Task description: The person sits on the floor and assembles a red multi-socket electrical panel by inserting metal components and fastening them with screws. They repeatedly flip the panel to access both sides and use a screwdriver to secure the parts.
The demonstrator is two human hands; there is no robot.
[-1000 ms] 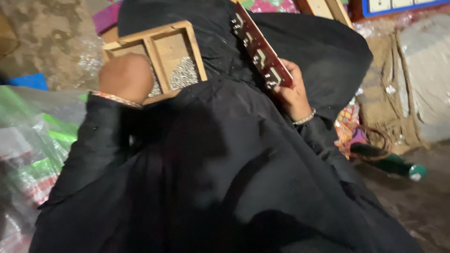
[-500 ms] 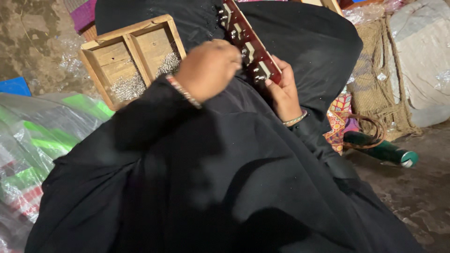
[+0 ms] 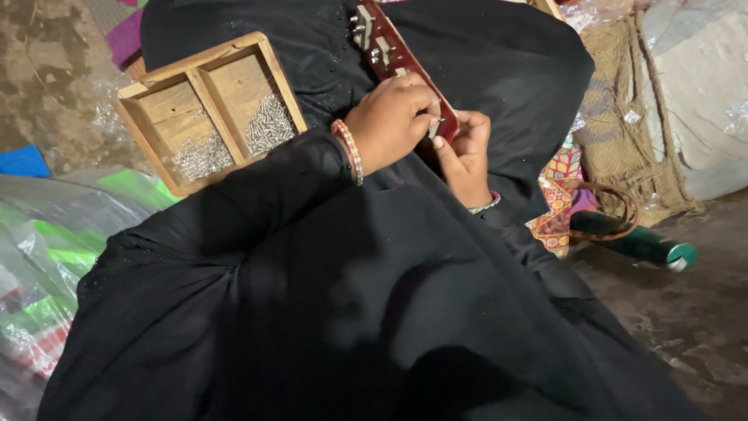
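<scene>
A dark red wooden strip (image 3: pixel 387 48) with small metal fittings lies slanted across my lap on black cloth. My right hand (image 3: pixel 465 157) grips its near end from below, thumb up against it. My left hand (image 3: pixel 390 118), a beaded bangle at the wrist, rests over that same end with the fingertips pinched on a small metal piece at the strip; what the piece is I cannot make out. To the left stands a wooden tray (image 3: pixel 160 76) with two compartments, each holding a heap of small silvery metal pins.
Clear plastic bags with green and red contents (image 3: pixel 47 249) lie at the left. A woven sack (image 3: pixel 623 117) and a pale bundle (image 3: pixel 701 86) sit at the right, a green bottle (image 3: pixel 643 245) below them on the bare ground.
My left hand left the tray and came across to the near end of the red strip, where it now pinches beside my right hand. The view shifted slightly.
</scene>
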